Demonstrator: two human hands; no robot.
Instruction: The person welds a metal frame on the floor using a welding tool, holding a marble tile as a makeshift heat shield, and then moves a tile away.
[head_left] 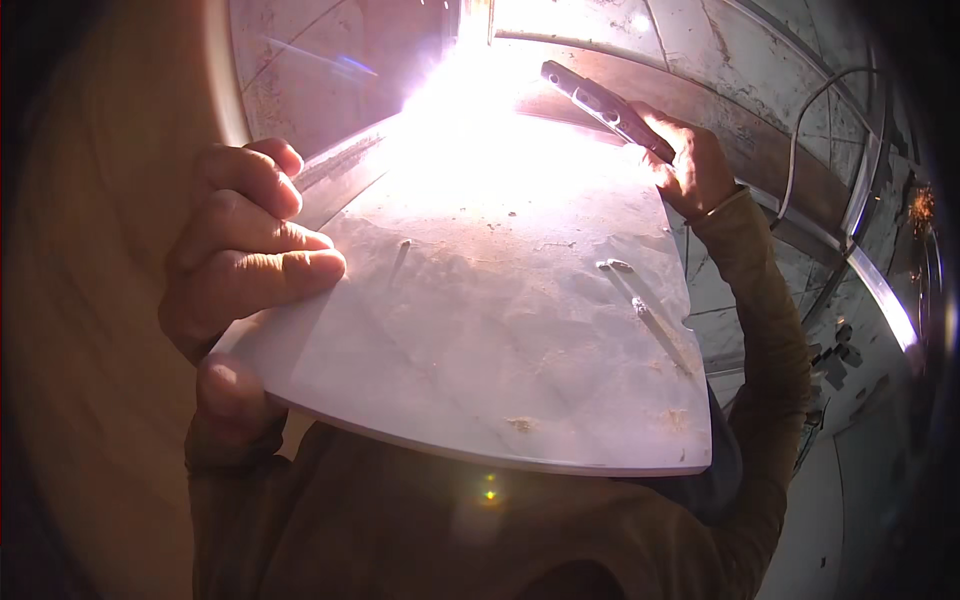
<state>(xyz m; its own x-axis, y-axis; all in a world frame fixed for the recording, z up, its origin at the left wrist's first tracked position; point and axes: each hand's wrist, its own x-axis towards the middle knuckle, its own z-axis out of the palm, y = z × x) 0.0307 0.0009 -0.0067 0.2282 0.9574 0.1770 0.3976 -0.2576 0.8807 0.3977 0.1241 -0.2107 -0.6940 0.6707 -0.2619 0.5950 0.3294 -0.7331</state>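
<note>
My left hand (pixel 250 255) grips the left edge of a pale, fan-shaped metal plate (pixel 500 340), fingers on top and thumb beneath. The plate tilts away from me toward a curved metal surface. My right hand (pixel 692 165) is closed around the handle of a dark welding tool (pixel 600 103) at the plate's far right corner. The tool points left toward a blinding white arc glare (pixel 455 90) at the plate's far edge. The glare hides the tool's tip and the spot it touches. Short raised weld marks (pixel 640 300) dot the plate's right side.
A curved, scratched steel wall (pixel 330 70) rises behind the plate. A thin cable (pixel 800 130) loops away from my right wrist. A bright curved metal strip (pixel 885 300) runs down the right side, with small orange sparks (pixel 920 205) near it. My brown sleeves fill the lower view.
</note>
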